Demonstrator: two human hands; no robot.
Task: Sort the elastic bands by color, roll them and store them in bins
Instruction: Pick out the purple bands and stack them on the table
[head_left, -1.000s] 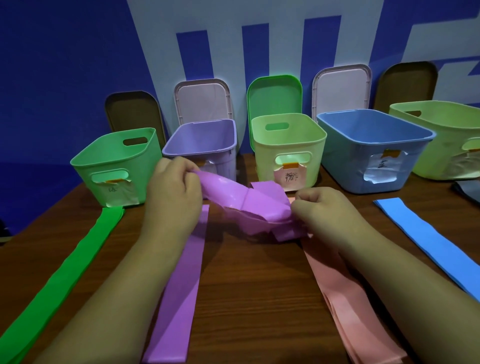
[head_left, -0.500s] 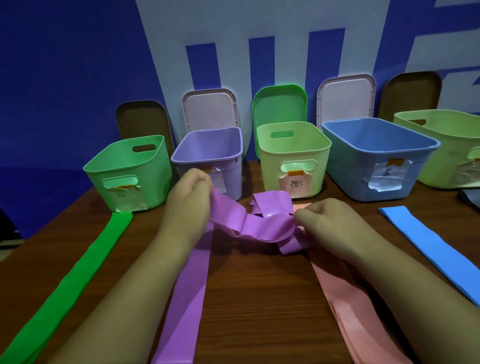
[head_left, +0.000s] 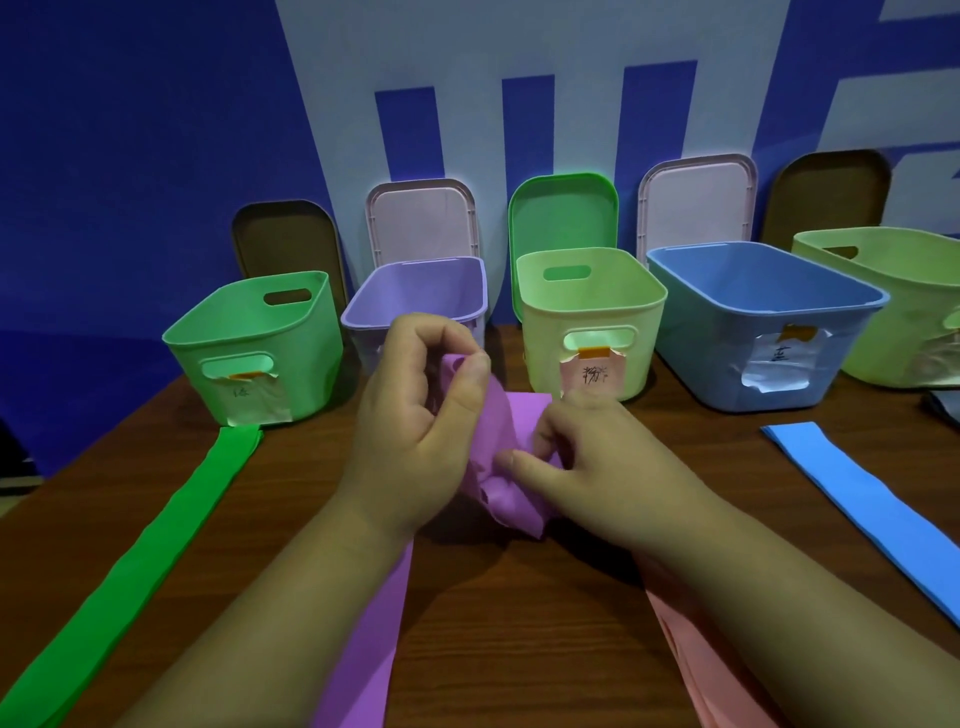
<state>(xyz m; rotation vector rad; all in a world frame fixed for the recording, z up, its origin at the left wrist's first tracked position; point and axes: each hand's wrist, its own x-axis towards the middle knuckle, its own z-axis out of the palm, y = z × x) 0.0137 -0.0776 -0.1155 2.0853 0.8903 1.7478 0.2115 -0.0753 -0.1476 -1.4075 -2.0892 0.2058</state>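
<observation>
The bunched purple band (head_left: 501, 441) is held above the worktop (head_left: 519, 623), in the middle, just in front of the purple bin (head_left: 426, 286). The left hand (head_left: 415, 426) pinches its upper end between thumb and curled fingers. The right hand (head_left: 597, 467) grasps its lower right part, fingers curled into the folds and thumb laid along the material. The two hands are close together, with the band crumpled between them.

A second, flat purple band (head_left: 374, 623) lies on the worktop below the left wrist and runs to the near edge. A pink band (head_left: 691, 654) lies flat under the right forearm. A green band (head_left: 130, 571) stretches along the left, its far end just before the green bin (head_left: 311, 364). A blue band (head_left: 857, 493) lies on the right, well apart from the hands.

Five bins stand in a row behind: green, purple, a pale bin (head_left: 540, 353), a blue bin (head_left: 701, 353) and another pale green one (head_left: 909, 291) cut off at the right edge. The green, pale and blue bins carry paper labels on their fronts.

Lids lean upright on the blue wall (head_left: 156, 130) behind them: brown lid (head_left: 288, 239), pink lid (head_left: 421, 218), green lid (head_left: 563, 213), a second pink one (head_left: 696, 202) and a second brown one (head_left: 826, 187).
</observation>
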